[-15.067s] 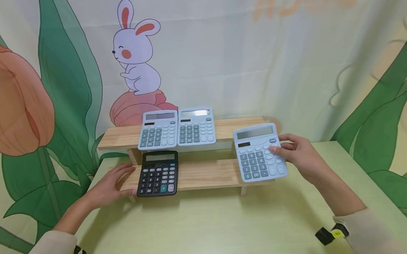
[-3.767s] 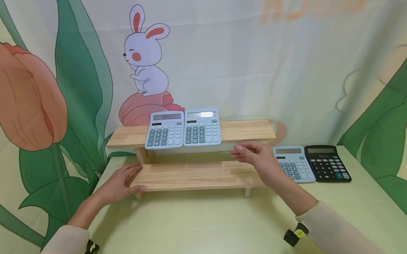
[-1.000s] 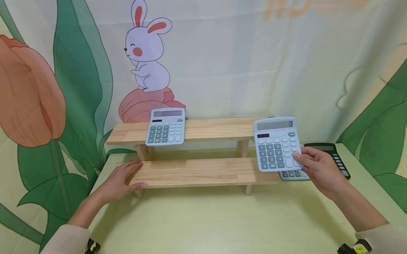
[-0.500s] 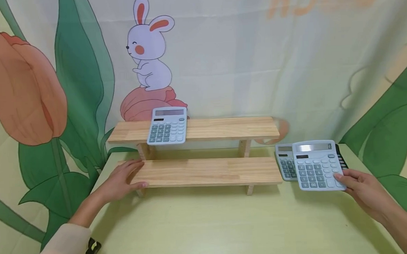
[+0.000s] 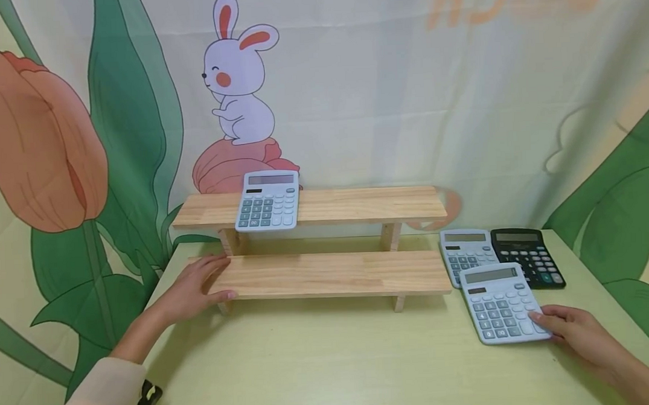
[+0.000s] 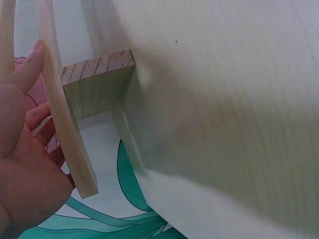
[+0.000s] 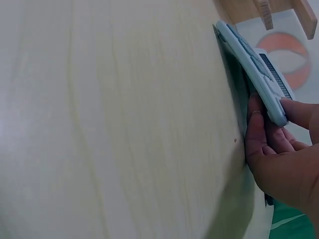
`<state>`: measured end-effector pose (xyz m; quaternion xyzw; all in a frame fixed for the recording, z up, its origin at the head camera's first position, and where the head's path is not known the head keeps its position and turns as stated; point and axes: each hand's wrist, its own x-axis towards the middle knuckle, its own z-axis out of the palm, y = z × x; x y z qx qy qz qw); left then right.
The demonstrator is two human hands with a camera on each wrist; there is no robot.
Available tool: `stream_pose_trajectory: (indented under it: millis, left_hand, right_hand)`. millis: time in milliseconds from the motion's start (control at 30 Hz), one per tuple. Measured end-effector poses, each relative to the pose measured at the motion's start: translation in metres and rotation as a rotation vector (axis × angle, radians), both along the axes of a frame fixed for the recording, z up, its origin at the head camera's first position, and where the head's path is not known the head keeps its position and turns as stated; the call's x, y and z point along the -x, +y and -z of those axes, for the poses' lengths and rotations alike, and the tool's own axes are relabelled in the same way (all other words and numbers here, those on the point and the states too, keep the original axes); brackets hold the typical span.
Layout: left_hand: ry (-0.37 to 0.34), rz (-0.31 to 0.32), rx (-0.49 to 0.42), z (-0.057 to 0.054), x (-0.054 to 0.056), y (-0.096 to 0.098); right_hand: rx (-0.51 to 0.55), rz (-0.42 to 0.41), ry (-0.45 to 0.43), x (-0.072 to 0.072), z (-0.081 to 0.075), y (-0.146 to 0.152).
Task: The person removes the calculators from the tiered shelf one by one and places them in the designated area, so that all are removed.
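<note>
Nearest me, the person's right hand (image 5: pixel 583 336) held a pale blue calculator (image 5: pixel 503 306) by its lower right part — thumb on the face, fingers underneath. From beside the wrist I saw it tilted, the gripped end raised off the pale wooden table (image 5: pixel 331 359) and the far end lower; whether that far end touched down, I couldn't tell.

Across from that grip, well off to its left, the left hand (image 5: pixel 197 286) pinched the left end of the lower shelf (image 5: pixel 327 273), thumb at the front edge and fingers behind. A light sleeve (image 5: pixel 96 394) and a small black device (image 5: pixel 149 395) sat behind that hand.

Just beyond the right hand's grip, a second blue calculator (image 5: pixel 465 251) and a black calculator (image 5: pixel 533 257) lay side by side on the table, partly covered in my sight by the held one. Farther from both grips, a third blue calculator (image 5: pixel 267 199) leaned on the left part of the upper shelf (image 5: pixel 368 202).

Farthest off hung a printed curtain (image 5: pixel 353 104) — a white rabbit (image 5: pixel 240 79) above the upper shelf, a big orange tulip (image 5: pixel 44 142) beyond the left hand.
</note>
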<state>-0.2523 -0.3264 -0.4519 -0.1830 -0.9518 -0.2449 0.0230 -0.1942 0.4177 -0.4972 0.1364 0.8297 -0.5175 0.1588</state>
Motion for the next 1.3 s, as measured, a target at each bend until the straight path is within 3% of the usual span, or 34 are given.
stream_pose_trajectory:
  millis: [200, 700, 1033, 1300]
  left_hand:
    - [0.0, 0.001, -0.002, 0.0, 0.0, 0.001]
    - [0.009, 0.007, -0.011, 0.001, -0.003, 0.002]
    - [0.002, 0.005, -0.016, 0.002, -0.003, 0.001]
    - [0.005, 0.007, -0.02, 0.001, -0.001, -0.002]
  right_hand:
    - [-0.045, -0.008, 0.02, 0.002, 0.001, -0.009]
    - [-0.453, -0.096, 0.193, -0.005, -0.002, -0.017]
    - [-0.53, -0.113, 0.233, -0.004, -0.003, -0.025]
    - [-0.579, -0.117, 0.268, 0.0, -0.012, -0.027]
